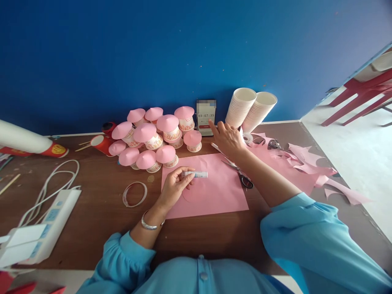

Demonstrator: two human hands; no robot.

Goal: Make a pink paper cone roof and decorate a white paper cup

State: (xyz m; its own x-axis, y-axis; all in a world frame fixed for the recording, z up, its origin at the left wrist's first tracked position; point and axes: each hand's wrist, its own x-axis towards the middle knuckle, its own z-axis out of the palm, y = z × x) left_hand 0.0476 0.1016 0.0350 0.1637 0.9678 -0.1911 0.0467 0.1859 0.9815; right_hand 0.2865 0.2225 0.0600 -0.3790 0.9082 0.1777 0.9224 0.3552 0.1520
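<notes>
My left hand (177,183) is closed around a white glue stick (199,174) with a pale blue label, held above a large pink paper sheet (211,196). With its index finger stretched out, my right hand (226,136) reaches to the phone (206,118), which leans on the wall and shows a running timer. The fingertip is at the phone's screen; whether it touches I cannot tell. Below my right wrist lie black-handled scissors (246,180) on the sheet's right edge. A pencil (217,148) is partly hidden by my right hand.
Several paper cups with pink cone roofs (145,132) stand left of the phone. Two stacks of white cups (241,106) lean at the wall. Pink paper scraps (306,157) lie right, near a tape roll (247,139). A tape ring (134,194) and power strip (53,228) lie left.
</notes>
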